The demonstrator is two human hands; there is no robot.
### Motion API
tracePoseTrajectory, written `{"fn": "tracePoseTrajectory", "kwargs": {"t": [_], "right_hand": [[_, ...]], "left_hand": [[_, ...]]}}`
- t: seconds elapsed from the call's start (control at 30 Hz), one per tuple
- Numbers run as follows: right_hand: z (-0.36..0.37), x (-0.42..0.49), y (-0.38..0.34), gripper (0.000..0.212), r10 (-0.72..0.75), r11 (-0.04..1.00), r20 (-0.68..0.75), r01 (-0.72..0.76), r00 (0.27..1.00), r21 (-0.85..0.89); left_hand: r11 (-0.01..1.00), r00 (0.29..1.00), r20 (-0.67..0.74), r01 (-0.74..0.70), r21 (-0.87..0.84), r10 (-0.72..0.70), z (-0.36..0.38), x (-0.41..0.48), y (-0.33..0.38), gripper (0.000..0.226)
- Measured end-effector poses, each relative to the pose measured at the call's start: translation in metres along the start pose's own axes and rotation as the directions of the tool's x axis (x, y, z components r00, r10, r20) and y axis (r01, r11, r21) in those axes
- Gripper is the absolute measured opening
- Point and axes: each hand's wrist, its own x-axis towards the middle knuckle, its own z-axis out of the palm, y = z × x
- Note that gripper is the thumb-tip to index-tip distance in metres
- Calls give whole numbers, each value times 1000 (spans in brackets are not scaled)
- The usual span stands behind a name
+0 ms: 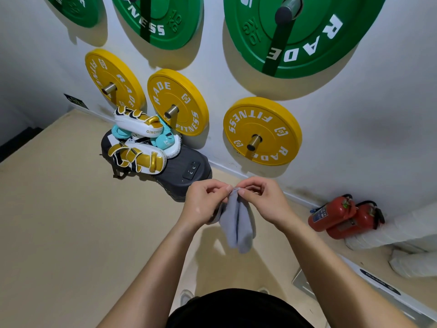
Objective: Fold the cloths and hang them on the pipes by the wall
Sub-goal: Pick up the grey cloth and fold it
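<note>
A small grey cloth [237, 223] hangs bunched in front of me, held by its top edge. My left hand [204, 203] and my right hand [260, 201] pinch that edge side by side, their fingertips almost touching. The cloth drapes down between my wrists above the beige floor. On the white wall ahead, metal pipes stick out through weight plates: one in the near yellow plate [254, 142], one in the middle yellow plate [170, 111], and one high up in the big green plate [289, 9].
A dark pad [186, 170] with white-and-gold boxing pads [137, 156] piled on it lies against the wall to the left. Two red fire extinguishers [340, 216] lie at the right by white wrapped ducts [402, 230]. A white panel [369, 282] runs along the lower right.
</note>
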Motion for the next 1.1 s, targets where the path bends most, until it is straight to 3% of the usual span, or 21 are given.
{"fn": "tracePoseTrajectory", "kwargs": {"t": [0.1, 0.2, 0.4, 0.63, 0.77, 0.97, 1.1], "right_hand": [[-5, 6, -14, 12, -64, 994, 45, 67, 997, -81], [-11, 15, -28, 10, -112, 982, 68, 120, 991, -143], [-31, 37, -63, 20, -230, 944, 77, 242, 970, -224], [-66, 63, -98, 18, -329, 920, -16, 317, 944, -232], [-89, 75, -89, 21, -299, 909, -78, 259, 951, -326], [-97, 70, -39, 10, -161, 916, -276, 39, 947, -400], [-94, 63, -9, 8, -71, 918, -359, -80, 930, -389]], "left_hand": [[988, 994, -12, -106, 116, 108, -7, 7, -6, 13], [961, 979, 73, -202, 186, 192, -8, 13, -7, 16], [957, 993, 83, -99, 274, 80, 0, 22, -12, 3], [938, 995, 63, 52, 343, -79, -12, 14, -52, 8], [946, 988, -11, 152, 286, -156, -34, 6, -65, 11], [960, 945, -188, 249, -126, -270, -69, 15, -36, 17], [968, 934, -293, 236, 83, -203, -79, 28, -21, 25]]}}
